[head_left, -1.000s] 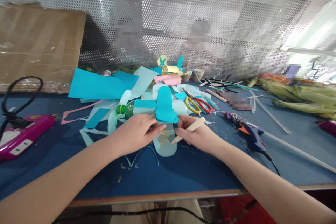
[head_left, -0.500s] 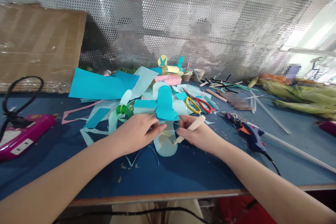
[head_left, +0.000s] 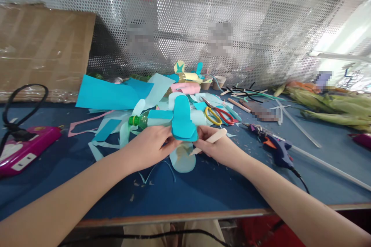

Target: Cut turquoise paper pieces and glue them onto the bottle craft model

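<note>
My left hand [head_left: 153, 144] pinches the left edge of a bright blue paper strip [head_left: 183, 117] with rounded ends. Between the fingers of my right hand [head_left: 218, 142] is a pale craft stick [head_left: 213, 137], slanting down to the left, while the thumb and fingertips also grip the strip's right edge. The strip lies across a green-capped plastic bottle [head_left: 142, 119] wrapped in light blue paper. Below the strip, a rounded pale blue piece [head_left: 182, 164] with a brownish smear sticks out toward me.
Scissors with yellow and red handles [head_left: 218, 115] lie right of the bottle. A blue glue gun [head_left: 276, 149] rests farther right. At left are a purple power strip [head_left: 31, 144] and blue paper sheets [head_left: 107, 94]. Perforated metal panels [head_left: 185, 19] stand behind.
The blue strip's near end has come down and toward me, covering more of the pale rounded piece. Both hands have shifted only slightly, and the stick's tip is a little higher.
</note>
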The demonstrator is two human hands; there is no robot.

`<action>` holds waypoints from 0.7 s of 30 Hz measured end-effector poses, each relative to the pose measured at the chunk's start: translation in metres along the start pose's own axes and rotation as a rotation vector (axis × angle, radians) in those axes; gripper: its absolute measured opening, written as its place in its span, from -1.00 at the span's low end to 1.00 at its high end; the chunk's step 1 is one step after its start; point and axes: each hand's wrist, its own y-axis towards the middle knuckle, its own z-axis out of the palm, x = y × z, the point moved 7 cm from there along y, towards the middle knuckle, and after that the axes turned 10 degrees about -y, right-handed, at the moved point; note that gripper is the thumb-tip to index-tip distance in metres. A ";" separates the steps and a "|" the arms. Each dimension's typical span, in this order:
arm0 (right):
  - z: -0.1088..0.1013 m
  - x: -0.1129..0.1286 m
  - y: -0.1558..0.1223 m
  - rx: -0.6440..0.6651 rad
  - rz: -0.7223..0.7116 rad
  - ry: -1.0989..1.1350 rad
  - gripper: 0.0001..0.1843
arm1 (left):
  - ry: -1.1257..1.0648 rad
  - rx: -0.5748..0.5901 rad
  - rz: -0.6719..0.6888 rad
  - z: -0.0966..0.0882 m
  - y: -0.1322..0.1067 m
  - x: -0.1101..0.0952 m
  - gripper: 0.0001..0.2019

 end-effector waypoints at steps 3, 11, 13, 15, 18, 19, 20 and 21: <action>0.002 -0.002 0.000 0.016 -0.005 0.022 -0.77 | -0.005 0.002 -0.008 0.000 0.001 0.000 -0.77; 0.005 -0.005 -0.002 0.052 0.001 0.035 -0.75 | -0.011 0.011 -0.027 0.000 0.001 0.000 -0.75; 0.004 -0.004 -0.002 0.050 0.005 0.044 -0.75 | -0.017 0.026 -0.049 0.001 0.000 0.001 -0.74; 0.004 -0.003 -0.002 0.053 0.004 0.038 -0.74 | -0.020 0.035 -0.060 0.001 0.000 0.001 -0.73; 0.004 -0.002 -0.002 0.052 0.004 0.037 -0.74 | -0.009 0.032 -0.053 0.000 0.000 0.001 -0.74; 0.004 -0.002 -0.001 0.054 0.002 0.040 -0.75 | -0.006 0.030 -0.050 0.000 0.000 0.001 -0.74; 0.004 -0.002 -0.001 0.057 0.001 0.046 -0.76 | -0.006 0.026 -0.044 0.000 0.000 0.001 -0.75; 0.005 -0.003 -0.001 0.062 0.001 0.050 -0.76 | -0.005 0.022 -0.036 -0.001 0.000 0.001 -0.76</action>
